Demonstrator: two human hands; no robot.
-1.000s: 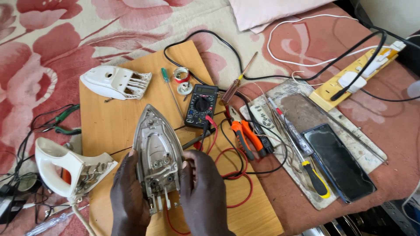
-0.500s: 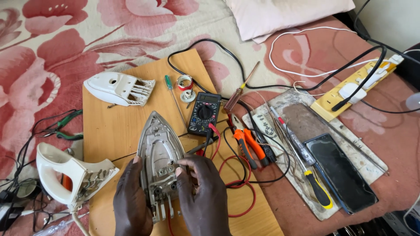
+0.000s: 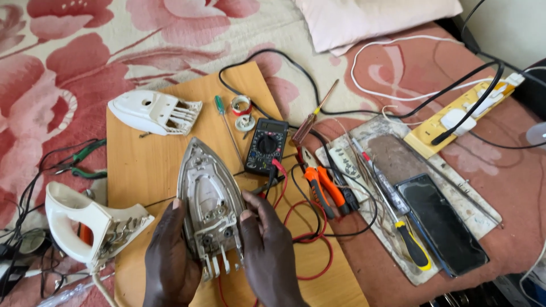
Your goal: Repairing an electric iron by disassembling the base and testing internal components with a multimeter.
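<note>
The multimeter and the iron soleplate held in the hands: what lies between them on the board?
In the head view, between the multimeter and the iron soleplate lie the meter's red and black probe leads on the bare wooden board; nothing else.

The iron soleplate (image 3: 207, 199) lies on the wooden board (image 3: 148, 165), between the left hand (image 3: 170, 261) and right hand (image 3: 270, 250); behind it sits the top cover (image 3: 153, 112); right of it the multimeter (image 3: 266, 145), then the pliers (image 3: 321, 187); left of it the handle shell (image 3: 85, 224).
</note>
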